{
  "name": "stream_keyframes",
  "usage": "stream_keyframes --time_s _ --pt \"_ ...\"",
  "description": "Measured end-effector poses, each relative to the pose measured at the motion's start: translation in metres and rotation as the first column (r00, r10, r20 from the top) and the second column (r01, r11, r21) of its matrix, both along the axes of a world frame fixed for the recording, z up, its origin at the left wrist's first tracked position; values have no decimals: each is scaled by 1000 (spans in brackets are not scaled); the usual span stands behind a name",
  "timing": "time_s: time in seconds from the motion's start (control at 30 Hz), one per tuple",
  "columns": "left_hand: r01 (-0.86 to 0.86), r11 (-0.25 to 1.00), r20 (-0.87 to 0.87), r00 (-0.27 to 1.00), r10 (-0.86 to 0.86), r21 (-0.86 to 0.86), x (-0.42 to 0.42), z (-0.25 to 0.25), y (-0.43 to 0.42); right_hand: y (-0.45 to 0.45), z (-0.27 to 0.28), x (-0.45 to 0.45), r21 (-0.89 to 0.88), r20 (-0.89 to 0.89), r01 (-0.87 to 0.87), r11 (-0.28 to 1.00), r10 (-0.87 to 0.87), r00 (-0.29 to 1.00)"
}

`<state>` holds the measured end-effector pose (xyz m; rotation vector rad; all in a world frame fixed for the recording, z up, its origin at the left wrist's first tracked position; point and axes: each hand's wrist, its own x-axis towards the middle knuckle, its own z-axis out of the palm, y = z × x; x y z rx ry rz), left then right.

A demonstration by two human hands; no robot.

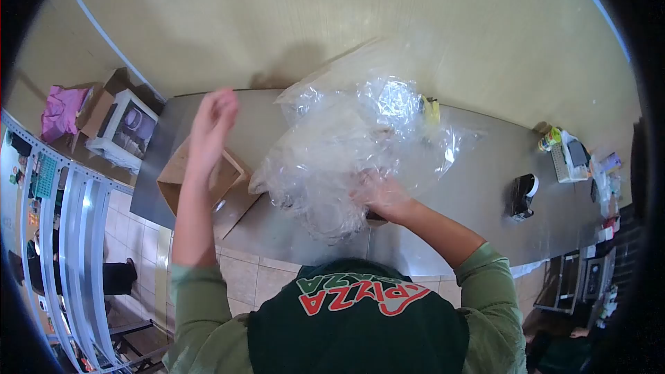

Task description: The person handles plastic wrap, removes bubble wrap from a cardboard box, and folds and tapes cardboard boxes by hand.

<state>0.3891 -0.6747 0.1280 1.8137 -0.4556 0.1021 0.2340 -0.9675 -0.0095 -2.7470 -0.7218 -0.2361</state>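
Note:
Crumpled clear plastic film (332, 145) is heaped over the middle of the metal table (471, 215). My right hand (381, 195) is at the lower right of the film, its fingers partly hidden in the folds. Raised above the left part of the table, my left hand (216, 116) is blurred, with its fingers bent, and whether it holds anything is unclear. Below that hand and forearm stands an open cardboard box (232, 180). Something yellow (431, 111) shows at the film's back right edge.
A black tape dispenser (522, 197) stands on the right side of the table. Farther right is a white basket (568, 159) with items. Metal shelving (69, 235) and a person in dark clothing (118, 277) are at the left.

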Motion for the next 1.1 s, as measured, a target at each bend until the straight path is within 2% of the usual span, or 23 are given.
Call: stream_keyframes --time_s 0.07,0.13,0.2,0.23,0.3,0.37,0.4,0.47,0.5,0.53,0.6,0.7,0.77,0.83,0.9,1.0,1.1 --pt "-30 917 176 983 -44 397 35 -3 -37 0 2 -1 35 -66 5 999 -3 998" --pt "106 853 -45 994 -96 511 77 -21 -70 -3 2 -1 20 -149 -35 999 37 988" --pt "-62 913 -185 972 148 404 102 -34 -101 1 5 -9 -102 14 -40 994 41 999" --pt "-72 936 -342 919 197 344 106 -40 -110 3 6 -11 -162 95 -31 986 47 994" --pt "-117 966 -629 739 240 231 108 -43 -127 4 2 -6 -142 -85 0 990 -12 996" --pt "95 947 -547 832 93 306 109 -46 -142 6 -6 0 -82 -26 27 996 -29 999" --pt "198 916 -514 858 10 348 107 -50 -148 7 -10 0 -35 121 25 999 -21 992" --pt "386 815 -464 870 -165 433 94 -58 -159 8 -14 -1 178 169 -17 984 -14 986" --pt "466 746 -447 858 -252 475 85 -60 -162 9 -15 1 225 185 -36 974 -7 983" --pt "524 762 -435 829 -353 380 79 -60 -161 10 -14 3 249 184 -52 967 5 983" --pt "628 756 -375 756 -536 185 45 -18 -157 10 -13 12 250 190 -69 966 21 982" --pt "520 808 -53 848 -528 277 11 13 -125 11 -12 22 228 206 -80 970 33 978" --pt "495 850 -39 867 -497 181 -21 33 -106 13 -12 28 209 213 -85 974 39 976" --pt "551 673 82 741 -667 494 -49 17 -92 14 -12 36 191 213 -92 977 51 976" --pt "539 542 -42 733 -679 644 -73 -19 -106 15 -12 42 169 208 -103 980 66 976" --pt "241 542 99 846 -523 805 -98 -57 -124 15 -13 47 154 195 -126 980 95 976" --pt "53 574 298 814 -499 817 -95 -79 -120 4 -8 31 208 194 -169 963 129 973"
